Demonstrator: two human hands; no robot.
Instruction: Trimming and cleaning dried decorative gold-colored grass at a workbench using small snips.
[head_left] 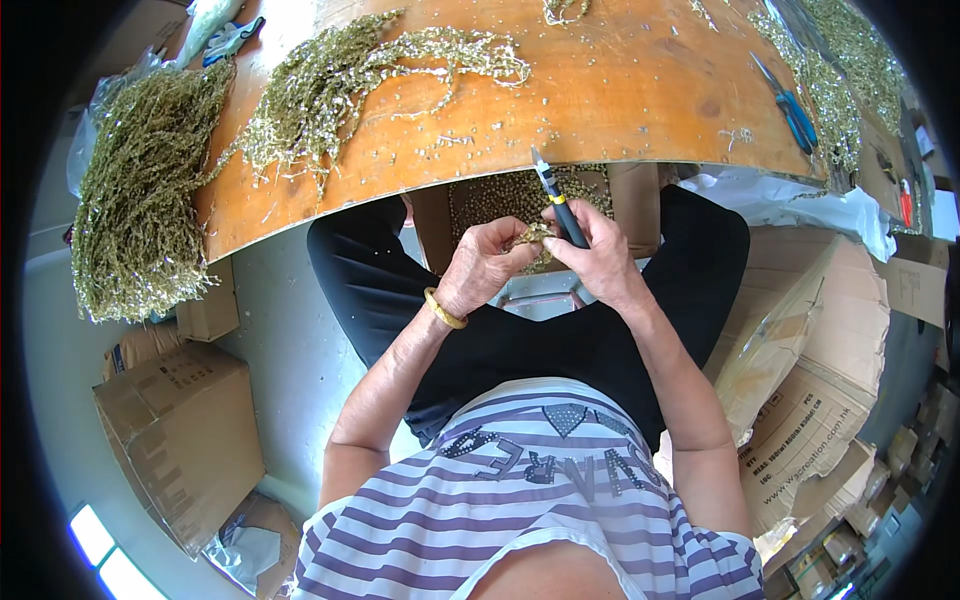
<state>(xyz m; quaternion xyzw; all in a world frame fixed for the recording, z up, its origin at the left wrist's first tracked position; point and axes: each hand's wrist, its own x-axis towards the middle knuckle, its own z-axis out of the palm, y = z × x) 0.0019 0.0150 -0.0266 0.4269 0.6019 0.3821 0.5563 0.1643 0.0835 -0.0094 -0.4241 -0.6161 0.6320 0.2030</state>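
My left hand [482,262] is closed, its fingertips pinching a small bunch of gold beaded strand [538,234]. My right hand [604,262] meets it at the same bunch, thumb and fingers drawn together. Across the right palm lies a slim black-handled tool [562,210] with a yellow band and a pointed metal tip, aimed away from me toward the table edge. Just beyond both hands, between my knees, stands an open cardboard box [634,195] holding many small gold beads [490,200]. My fingers hide part of the strand.
The wooden table [620,110] curves across in front, scattered with gold bits. Gold garland bundles [150,190] hang over its left edge; another garland pile [320,90] lies beside them. Blue-handled pliers [795,115] rest at the right. Cardboard boxes [190,430] and torn cardboard [820,400] flank me.
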